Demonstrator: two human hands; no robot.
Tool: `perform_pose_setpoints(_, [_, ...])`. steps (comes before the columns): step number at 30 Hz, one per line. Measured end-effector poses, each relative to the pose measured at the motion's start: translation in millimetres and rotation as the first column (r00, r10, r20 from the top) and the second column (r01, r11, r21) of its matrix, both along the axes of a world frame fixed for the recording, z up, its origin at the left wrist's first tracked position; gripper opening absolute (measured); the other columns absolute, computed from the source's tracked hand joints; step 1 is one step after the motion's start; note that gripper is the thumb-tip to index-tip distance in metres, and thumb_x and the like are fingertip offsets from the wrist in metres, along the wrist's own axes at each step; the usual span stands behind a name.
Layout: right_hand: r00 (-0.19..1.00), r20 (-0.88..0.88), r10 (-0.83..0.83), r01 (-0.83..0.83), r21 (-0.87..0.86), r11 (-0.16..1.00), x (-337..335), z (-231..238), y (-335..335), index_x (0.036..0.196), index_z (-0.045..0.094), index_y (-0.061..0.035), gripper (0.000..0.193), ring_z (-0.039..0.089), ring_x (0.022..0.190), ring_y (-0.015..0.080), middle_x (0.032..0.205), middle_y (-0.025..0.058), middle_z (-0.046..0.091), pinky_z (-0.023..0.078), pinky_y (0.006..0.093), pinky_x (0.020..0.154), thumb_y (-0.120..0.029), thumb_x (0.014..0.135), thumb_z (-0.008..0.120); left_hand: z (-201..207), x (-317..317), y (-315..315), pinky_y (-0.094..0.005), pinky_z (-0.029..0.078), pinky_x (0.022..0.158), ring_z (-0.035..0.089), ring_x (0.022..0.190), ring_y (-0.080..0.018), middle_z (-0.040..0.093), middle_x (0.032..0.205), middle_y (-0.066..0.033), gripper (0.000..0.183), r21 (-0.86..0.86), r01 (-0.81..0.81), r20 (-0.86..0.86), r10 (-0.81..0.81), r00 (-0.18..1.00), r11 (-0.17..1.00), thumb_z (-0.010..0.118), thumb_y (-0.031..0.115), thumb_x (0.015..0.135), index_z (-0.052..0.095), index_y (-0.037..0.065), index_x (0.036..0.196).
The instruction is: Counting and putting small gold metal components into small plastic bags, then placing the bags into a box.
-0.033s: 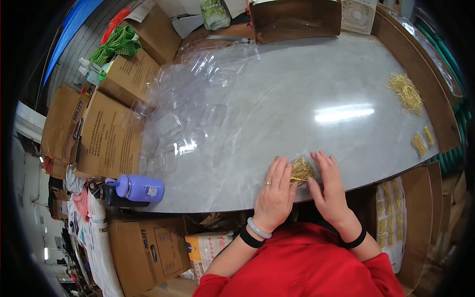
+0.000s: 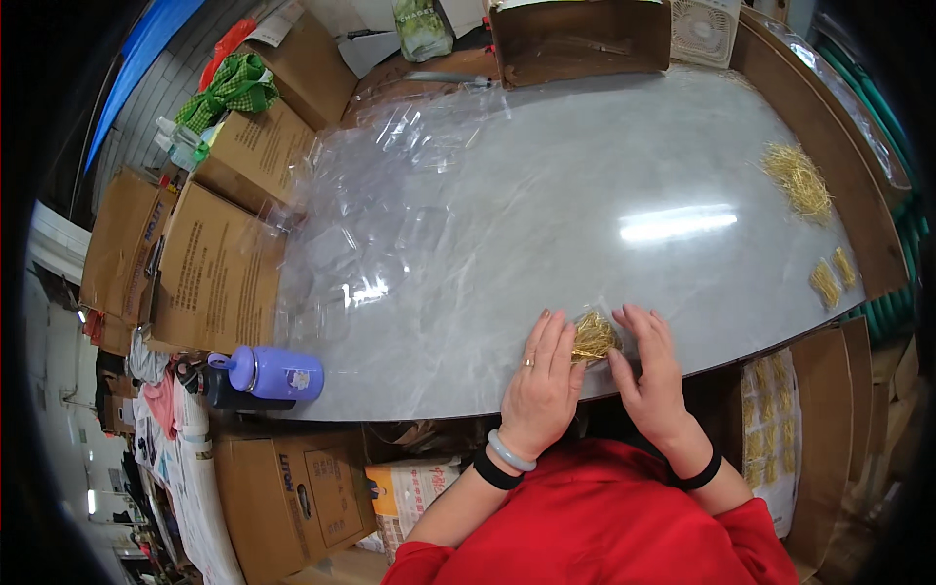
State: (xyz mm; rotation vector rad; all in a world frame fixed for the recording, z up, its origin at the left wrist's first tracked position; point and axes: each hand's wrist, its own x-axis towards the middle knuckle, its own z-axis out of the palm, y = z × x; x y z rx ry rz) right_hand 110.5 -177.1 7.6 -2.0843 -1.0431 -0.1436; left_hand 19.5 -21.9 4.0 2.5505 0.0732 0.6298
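A small clear bag of thin gold pin-like pieces [image 2: 594, 337] lies on the grey tabletop near its front edge. On its left side rests my left hand [image 2: 542, 375], palm down with fingers stretched out. Opposite it, my right hand [image 2: 647, 370] is open, its thumb apart from the fingers and at the bag's right edge. Neither hand's fingers are wrapped round anything. At the far right lies a loose pile of similar gold pieces [image 2: 799, 183], and nearer sit two small gold bundles [image 2: 826, 287].
Many clear plastic bags [image 2: 366, 210] cover the table's left part. A purple bottle [image 2: 283, 372] lies on its side at the front left corner. Cartons [image 2: 219, 278] line the left; an open cardboard box [image 2: 585, 44] and a white fan [image 2: 704, 31] stand at the back.
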Motion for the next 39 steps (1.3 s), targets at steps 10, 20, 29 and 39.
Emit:
perform_pose_setpoints(10, [0.999, 0.050, -0.017, 0.014, 0.056, 0.998, 13.9, 13.7, 13.0, 0.134, 0.054, -0.0013, 0.043, 0.049, 0.129, 0.0399, 0.117, 0.0146, 0.065, 0.036, 0.0499, 0.108, -0.009, 0.092, 0.062, 0.9, -1.3, 2.0, -0.0445, 0.048, 0.103, 0.047, 0.134, -0.0426, 0.052, 0.141, -0.0210, 0.049, 0.027, 0.040, 0.010, -0.040, 0.999, 0.999, 0.058, 0.008, 0.095, 0.047, -0.002, 0.142])
perform_pose_setpoints(20, [0.996, -0.038, 0.079, -0.073, 0.144, 0.987, 15.9, 5.9, 13.4, 0.126, 0.059, -0.0019, 0.035, 0.055, 0.115, 0.0364, 0.116, 0.0155, 0.063, 0.042, 0.0473, 0.101, -0.004, 0.090, 0.060, -0.5, -0.2, 2.1, -0.0435, 0.048, 0.103, 0.049, 0.133, -0.0393, 0.053, 0.140, -0.0188, 0.046, 0.063, 0.024, 0.026, -0.025, 0.999, 0.998, 0.059, 0.008, 0.094, 0.052, -0.003, 0.138])
perform_pose_setpoints(29, [1.000, -0.021, 0.017, -0.015, 0.057, 0.998, 19.3, 0.2, 20.1, 0.130, 0.057, -0.0007, 0.039, 0.054, 0.118, 0.0378, 0.129, 0.0174, 0.057, 0.043, 0.0463, 0.102, -0.009, 0.092, 0.062, 1.5, 1.1, -0.2, -0.0431, 0.047, 0.104, 0.046, 0.134, -0.0376, 0.050, 0.143, -0.0182, 0.043, 0.065, -0.010, -0.017, 0.011, 1.000, 0.998, 0.060, 0.009, 0.093, 0.054, -0.004, 0.134])
perform_pose_setpoints(39, [0.992, 0.081, 0.094, -0.083, -0.130, 0.988, 8.5, 0.1, 13.8, 0.141, 0.049, -0.0019, 0.053, 0.044, 0.137, 0.0408, 0.149, 0.0211, 0.044, 0.032, 0.0522, 0.115, -0.020, 0.094, 0.063, -0.9, -2.0, 3.6, -0.0450, 0.044, 0.107, 0.044, 0.136, -0.0426, 0.047, 0.145, -0.0235, 0.056, -0.048, -0.007, 0.012, 0.008, 1.000, 0.999, 0.052, 0.026, 0.102, 0.039, -0.004, 0.147])
